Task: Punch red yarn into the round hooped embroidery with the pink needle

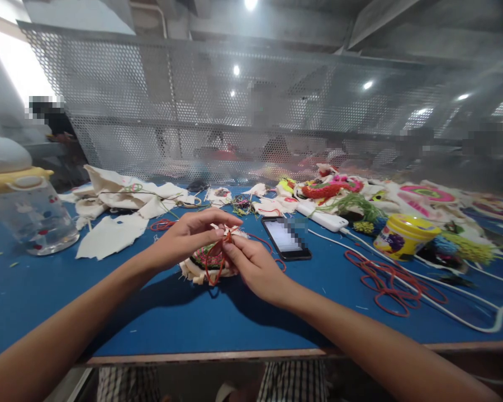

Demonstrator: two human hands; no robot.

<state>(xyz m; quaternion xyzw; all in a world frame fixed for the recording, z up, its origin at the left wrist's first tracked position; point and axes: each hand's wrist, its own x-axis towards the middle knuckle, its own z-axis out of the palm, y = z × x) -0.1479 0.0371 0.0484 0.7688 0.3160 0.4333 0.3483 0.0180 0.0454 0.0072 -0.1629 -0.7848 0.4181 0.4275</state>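
1. Red thread point(218, 258) is pinched by left hand point(188, 234) and right hand point(251, 265), both closed on it, over embroidered patch point(201, 265) at table point(171, 318) centre.
2. Thread could be snagged or snapped if pulled hard.
3. Phone point(287, 238) lies just right; could be knocked.

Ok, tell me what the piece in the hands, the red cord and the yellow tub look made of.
Embroidered piece: looks like off-white woven cloth with frayed edges, covered in matte colored stitching. Red cord, pinched by left hand and right hand: thin, limp and matte, probably yarn or string. Yellow tub: glossy and smooth with a printed label, likely plastic.
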